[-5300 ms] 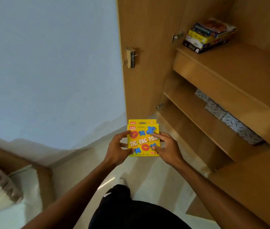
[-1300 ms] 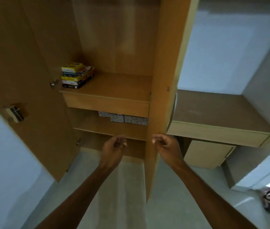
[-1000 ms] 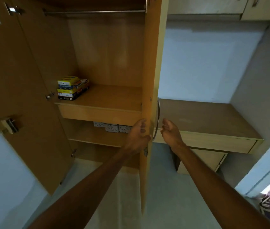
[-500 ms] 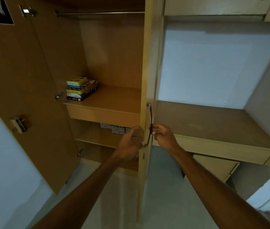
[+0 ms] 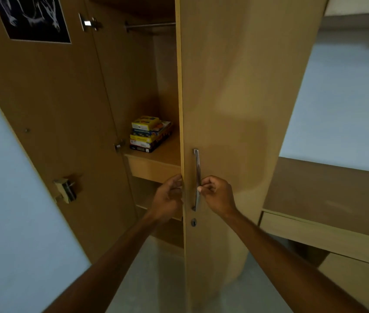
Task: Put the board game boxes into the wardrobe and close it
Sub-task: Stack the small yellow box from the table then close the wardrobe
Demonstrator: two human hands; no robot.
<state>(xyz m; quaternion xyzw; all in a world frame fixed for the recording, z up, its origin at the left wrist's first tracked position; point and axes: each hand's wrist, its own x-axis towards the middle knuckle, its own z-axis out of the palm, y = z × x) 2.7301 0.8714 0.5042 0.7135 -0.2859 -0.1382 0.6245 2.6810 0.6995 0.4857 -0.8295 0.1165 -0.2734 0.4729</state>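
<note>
A stack of board game boxes (image 5: 149,133) lies on the upper shelf (image 5: 163,154) inside the wooden wardrobe, a yellow box on top. The right wardrobe door (image 5: 235,109) has swung most of the way across the opening. My right hand (image 5: 217,195) pinches the metal handle (image 5: 196,179) of that door. My left hand (image 5: 167,197) has its fingers curled round the door's free edge, just left of the handle. The left wardrobe door (image 5: 43,123) stands wide open.
A dark poster (image 5: 32,18) is stuck on the inside of the left door, and a lock fitting (image 5: 65,190) sticks out lower down. A wooden desk top (image 5: 332,193) with a drawer below adjoins the wardrobe on the right. A hanging rail (image 5: 149,25) runs across the top.
The right door has swung further shut, from edge-on to covering the right half of the wardrobe. Both hands have stayed at the handle and the door edge.
</note>
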